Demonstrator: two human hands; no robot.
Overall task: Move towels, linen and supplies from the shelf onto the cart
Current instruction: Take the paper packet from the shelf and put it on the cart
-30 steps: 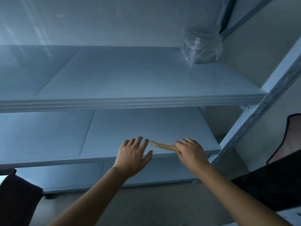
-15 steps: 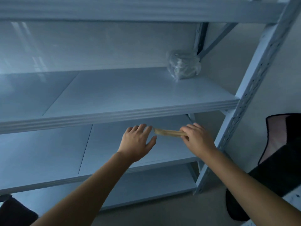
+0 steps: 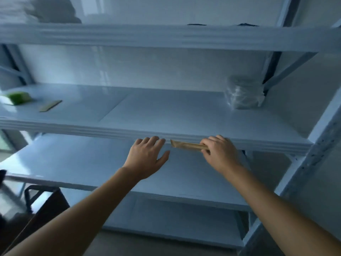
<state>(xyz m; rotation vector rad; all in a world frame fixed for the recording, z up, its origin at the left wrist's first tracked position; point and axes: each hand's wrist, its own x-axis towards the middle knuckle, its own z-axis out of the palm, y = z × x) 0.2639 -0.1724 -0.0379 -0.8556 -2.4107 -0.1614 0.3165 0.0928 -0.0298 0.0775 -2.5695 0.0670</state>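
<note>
My right hand (image 3: 219,154) grips a flat tan packet (image 3: 186,145) just in front of the middle shelf's (image 3: 166,111) front edge. My left hand (image 3: 145,157) hovers beside it with fingers spread and holds nothing. On the middle shelf a clear plastic bag (image 3: 243,95) of supplies stands at the back right. A second tan packet (image 3: 50,106) and a green and white item (image 3: 16,97) lie at its left end. Blurred white towels (image 3: 36,11) sit on the top shelf at the far left.
The white metal rack's right upright (image 3: 313,156) slants down the right side. A lower shelf board (image 3: 83,163) lies under my hands, with another below it. A dark brown cart or bin (image 3: 36,211) with a black handle stands at the lower left.
The view has tilted upward, bringing the top shelf and the middle shelf's left end into sight. Both hands have risen to the middle shelf's edge, the right one still holding the tan packet.
</note>
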